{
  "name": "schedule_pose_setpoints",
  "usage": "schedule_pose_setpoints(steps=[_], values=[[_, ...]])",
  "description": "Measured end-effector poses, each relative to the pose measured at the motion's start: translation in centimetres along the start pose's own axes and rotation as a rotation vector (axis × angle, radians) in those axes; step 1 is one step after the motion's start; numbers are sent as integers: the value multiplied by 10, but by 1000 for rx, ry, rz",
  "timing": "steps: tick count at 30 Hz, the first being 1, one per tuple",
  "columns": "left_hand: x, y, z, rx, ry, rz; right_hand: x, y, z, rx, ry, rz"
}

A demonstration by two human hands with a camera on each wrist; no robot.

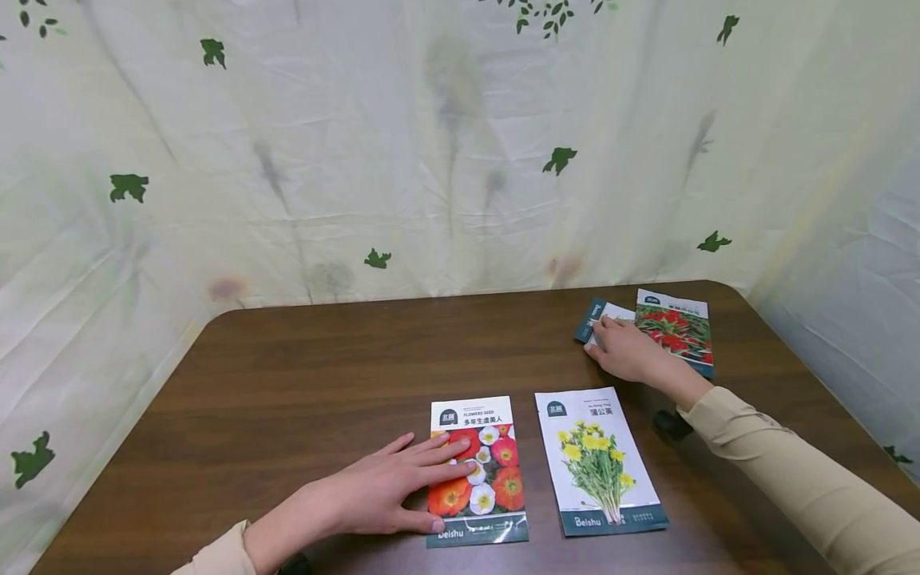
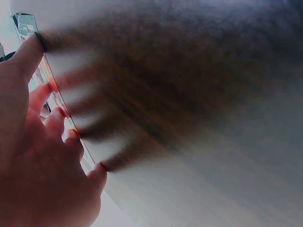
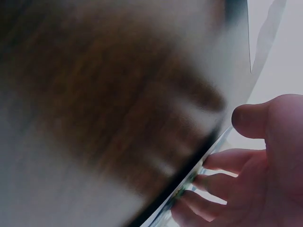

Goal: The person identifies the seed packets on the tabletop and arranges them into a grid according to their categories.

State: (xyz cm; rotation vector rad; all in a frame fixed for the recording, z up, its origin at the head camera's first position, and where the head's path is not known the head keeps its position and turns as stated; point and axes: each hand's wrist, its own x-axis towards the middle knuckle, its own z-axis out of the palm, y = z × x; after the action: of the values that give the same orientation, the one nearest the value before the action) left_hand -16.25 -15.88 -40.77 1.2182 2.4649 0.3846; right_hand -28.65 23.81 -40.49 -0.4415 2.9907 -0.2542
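Note:
My left hand [image 1: 391, 487] lies with spread fingers on a seed packet [image 1: 509, 467] printed with red, orange and white poppies. The left wrist view shows those fingertips [image 2: 56, 113] along the packet's edge. At the far right, my right hand [image 1: 627, 351] reaches over a partly covered seed packet [image 1: 591, 319] with a dark teal end. Its fingers [image 3: 220, 185] touch that packet, while the thumb [image 3: 251, 120] stands apart from them. Just beside this hand lies a packet with red flowers [image 1: 674, 327]. A dandelion packet [image 1: 596, 463] with yellow blooms lies between the two hands, nearer the front.
The packets lie on a dark brown wooden table [image 1: 323, 375] with rounded far corners. A pale curtain with green leaf prints [image 1: 460, 160] hangs behind its far edge and along both sides. Something small and black [image 1: 672, 425] sits at the right wrist.

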Motion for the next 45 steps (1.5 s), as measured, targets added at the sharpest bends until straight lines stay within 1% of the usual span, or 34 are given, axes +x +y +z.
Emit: schedule_pose_setpoints(steps=[11, 19, 25, 30, 36, 45], values=[[0, 0, 0, -10, -9, -11, 1, 1, 2, -9, -2, -17], [0, 0, -1, -2, -12, -11, 2, 1, 2, 11, 17, -40], [1, 0, 0, -6, -14, -15, 4, 0, 2, 23, 3, -40], [0, 0, 0, -12, -13, -14, 5, 0, 1, 49, -10, -45], [1, 0, 0, -19, -16, -22, 7, 0, 0, 81, -7, -59], [0, -1, 0, -14, -15, -21, 7, 2, 0, 120, -14, -49]])
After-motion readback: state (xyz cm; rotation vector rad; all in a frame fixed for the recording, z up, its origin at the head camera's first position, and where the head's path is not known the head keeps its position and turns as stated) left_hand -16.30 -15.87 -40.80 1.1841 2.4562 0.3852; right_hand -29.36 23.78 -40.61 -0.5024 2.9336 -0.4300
